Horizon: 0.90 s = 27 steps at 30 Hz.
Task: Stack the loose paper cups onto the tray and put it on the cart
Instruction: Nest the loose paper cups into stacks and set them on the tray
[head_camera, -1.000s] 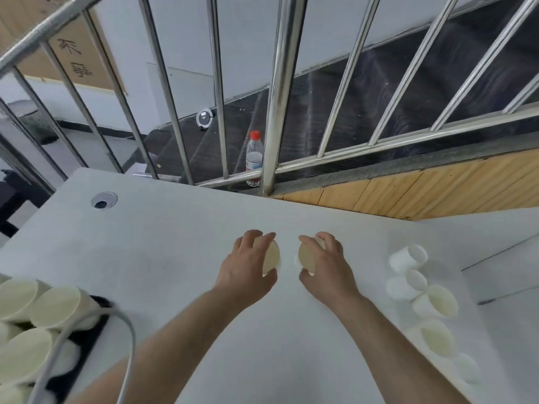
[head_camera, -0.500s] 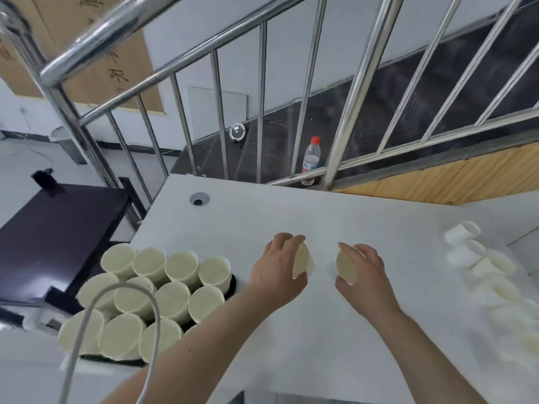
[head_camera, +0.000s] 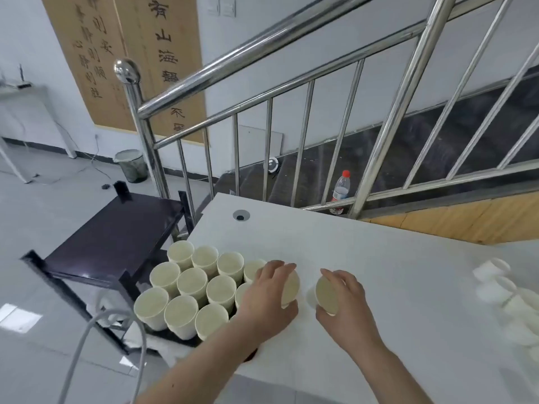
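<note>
My left hand (head_camera: 267, 298) grips a paper cup (head_camera: 290, 287) on its side, its mouth facing right. Beside it my right hand (head_camera: 345, 304) grips another paper cup (head_camera: 326, 292), its mouth facing left. Both are low over the white table (head_camera: 379, 258), a small gap between them. Just left of my left hand, several upright cups (head_camera: 192, 282) stand packed on a dark tray (head_camera: 175, 337) at the table's left edge. Loose cups (head_camera: 495, 287) lie blurred at the far right. The black cart (head_camera: 116, 234) stands left of the table.
A steel stair railing (head_camera: 388, 135) runs behind the table, with a water bottle (head_camera: 340, 191) on the step behind it. A cable hole (head_camera: 241, 215) sits near the table's far left corner. A grey hose (head_camera: 87, 339) hangs at lower left. A bin (head_camera: 131, 165) stands on the floor.
The view has swung left, bringing the tray of cups and the cart fully into sight. Both hands, each holding its cup, have moved left, close to the tray.
</note>
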Available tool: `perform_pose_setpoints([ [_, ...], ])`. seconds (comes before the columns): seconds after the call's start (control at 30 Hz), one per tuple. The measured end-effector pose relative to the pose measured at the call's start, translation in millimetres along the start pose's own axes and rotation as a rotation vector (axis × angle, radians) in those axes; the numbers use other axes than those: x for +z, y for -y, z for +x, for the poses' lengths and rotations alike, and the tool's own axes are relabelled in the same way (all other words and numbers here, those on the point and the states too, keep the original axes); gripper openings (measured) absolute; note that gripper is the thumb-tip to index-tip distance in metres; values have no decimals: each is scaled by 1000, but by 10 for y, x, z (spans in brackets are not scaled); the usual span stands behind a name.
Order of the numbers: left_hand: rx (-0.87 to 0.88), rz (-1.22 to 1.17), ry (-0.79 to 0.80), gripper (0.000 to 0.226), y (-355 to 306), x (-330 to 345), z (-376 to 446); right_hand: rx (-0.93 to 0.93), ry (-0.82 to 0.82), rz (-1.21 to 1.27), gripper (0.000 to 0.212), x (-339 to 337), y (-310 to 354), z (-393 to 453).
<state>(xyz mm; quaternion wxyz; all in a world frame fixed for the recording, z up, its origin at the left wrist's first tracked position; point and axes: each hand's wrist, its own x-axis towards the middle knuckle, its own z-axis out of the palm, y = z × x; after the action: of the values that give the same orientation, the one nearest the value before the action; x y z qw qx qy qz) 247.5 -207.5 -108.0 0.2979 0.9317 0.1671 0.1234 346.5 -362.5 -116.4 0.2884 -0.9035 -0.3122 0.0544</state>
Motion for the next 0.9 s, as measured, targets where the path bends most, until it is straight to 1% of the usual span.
perform_pose_setpoints([
  [0.23,-102,30,-78,69,495,-363,-611,-103,120,54,68,421,543,-323],
  [0.5,-141,79,-167,69,1294,-856,-831,-171,189,48,71,901,1235,-249],
  [0.57,-139,89,-154,70,1604,-1029,-815,-152,188,44,70,1114,1509,-171],
  [0.6,-155,86,-152,70,1635,-1040,-820,-160,200,45,69,1134,1548,-173],
  [0.73,-130,81,-57,71,2140,-1262,-767,-128,195,32,72,1510,1946,-65],
  [0.9,-108,118,70,70,2391,-1359,-690,-66,211,-34,70,1735,2117,-35],
])
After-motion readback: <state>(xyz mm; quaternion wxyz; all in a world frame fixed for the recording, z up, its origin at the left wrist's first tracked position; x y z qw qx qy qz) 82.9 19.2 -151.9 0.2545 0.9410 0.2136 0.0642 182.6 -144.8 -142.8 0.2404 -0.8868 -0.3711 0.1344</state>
